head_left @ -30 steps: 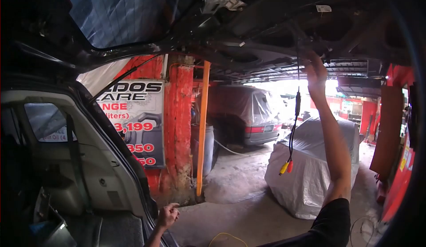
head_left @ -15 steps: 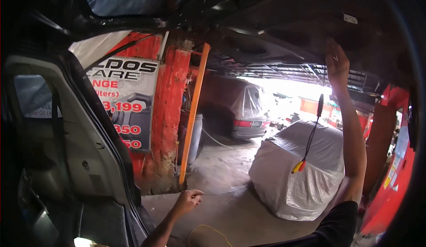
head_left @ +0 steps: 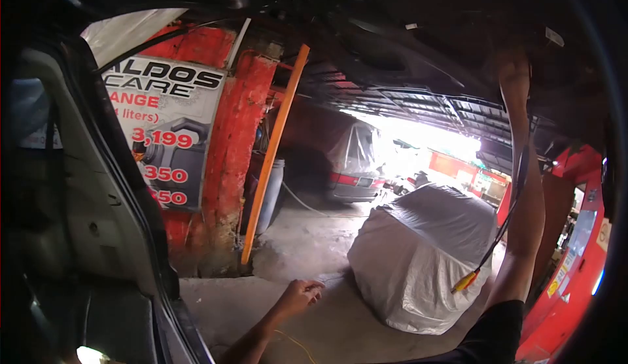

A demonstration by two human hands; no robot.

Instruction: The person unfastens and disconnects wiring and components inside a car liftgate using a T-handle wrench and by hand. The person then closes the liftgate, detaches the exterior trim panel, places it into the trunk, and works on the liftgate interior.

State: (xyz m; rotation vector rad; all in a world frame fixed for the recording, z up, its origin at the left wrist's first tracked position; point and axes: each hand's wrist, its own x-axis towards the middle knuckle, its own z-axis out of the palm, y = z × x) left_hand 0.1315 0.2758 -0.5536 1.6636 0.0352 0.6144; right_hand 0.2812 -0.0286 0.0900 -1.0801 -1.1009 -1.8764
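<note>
Cable: the black cable [head_left: 501, 233] is hanging aslant between three and four o'clock of the view, its upper stretch running close along the right forearm; where its top end is fastening cannot be told
Plugs: the yellow and red plugs [head_left: 465, 281] are dangling at the cable's lower end, at four o'clock, in front of the covered bulk [head_left: 418, 266]
Plugs from the right hand: they are hanging well below the right hand [head_left: 515, 69], between six and seven o'clock from it
Plugs from the left hand: they are hanging at three o'clock from the left hand [head_left: 301, 296], well apart from it
Right hand: it is reaching up at two o'clock to the underside of the tailgate [head_left: 392, 43], its fingers blurring into shadow, so whether they are opening, closing or gripping cannot be told
Left hand: it is hovering at six o'clock in front of the floor [head_left: 314, 253], fingers curling loosely; whether they are holding anything cannot be told
White label: the label [head_left: 555, 37] is showing on the tailgate, between one and two o'clock from the right hand
Orange bar: the bar [head_left: 275, 155] is leaning near ten o'clock, beside the red pillar [head_left: 242, 122]
Poster: the printed poster [head_left: 183, 148] is hanging between nine and ten o'clock
Van: the parked van [head_left: 356, 168] is standing at three o'clock, beyond the covered bulk
</note>
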